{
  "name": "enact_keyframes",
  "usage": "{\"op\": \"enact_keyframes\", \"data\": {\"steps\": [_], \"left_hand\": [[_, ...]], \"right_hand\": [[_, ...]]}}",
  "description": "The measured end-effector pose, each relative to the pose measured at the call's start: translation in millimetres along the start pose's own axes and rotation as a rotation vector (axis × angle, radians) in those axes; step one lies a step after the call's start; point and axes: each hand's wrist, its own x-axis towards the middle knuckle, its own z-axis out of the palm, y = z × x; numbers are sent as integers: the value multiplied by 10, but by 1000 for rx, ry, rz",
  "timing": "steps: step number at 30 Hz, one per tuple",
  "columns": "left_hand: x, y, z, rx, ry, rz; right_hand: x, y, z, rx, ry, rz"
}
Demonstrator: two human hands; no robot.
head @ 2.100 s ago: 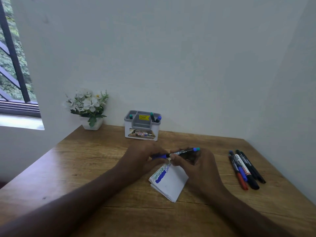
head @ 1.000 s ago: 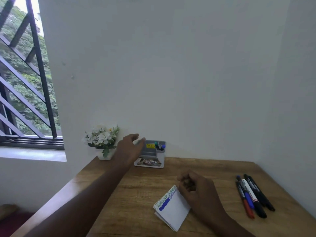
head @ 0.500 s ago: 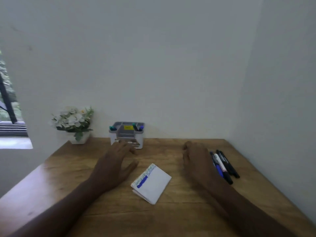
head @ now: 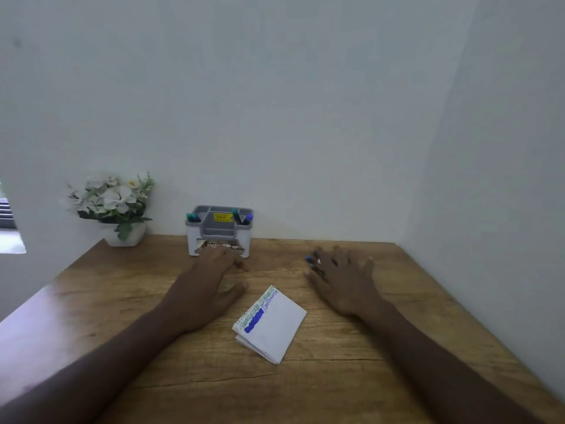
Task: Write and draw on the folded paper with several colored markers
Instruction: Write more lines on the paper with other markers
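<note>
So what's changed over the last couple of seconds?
The blue marker both hands held over the folded paper is out of their grip. The left hand reached to the holder, then came back to the table, open. The right hand moved right onto the loose markers. Paper, holder and plant stayed.

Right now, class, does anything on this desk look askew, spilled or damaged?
Only the folded paper lies askew, turned at an angle to the desk edge. Nothing looks spilled or damaged; the marker holder and flower pot stand upright.
</note>
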Motion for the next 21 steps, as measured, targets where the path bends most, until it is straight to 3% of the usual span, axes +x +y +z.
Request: {"op": "enact_keyframes", "data": {"steps": [4,6,12,21], "left_hand": [[-11,37,-46,-19,37,18],[-14,54,-57,-32,47,26],[-23,141,-118,-58,15,109],[-109,374,-239,-112,-197,320]], "right_hand": [[-54,29,-227,41,365,-29],[-139,85,-303,49,432,-79],[-398,-2,-333,125,189,-163],[-413,-191,-235,92,114,-198]]}}
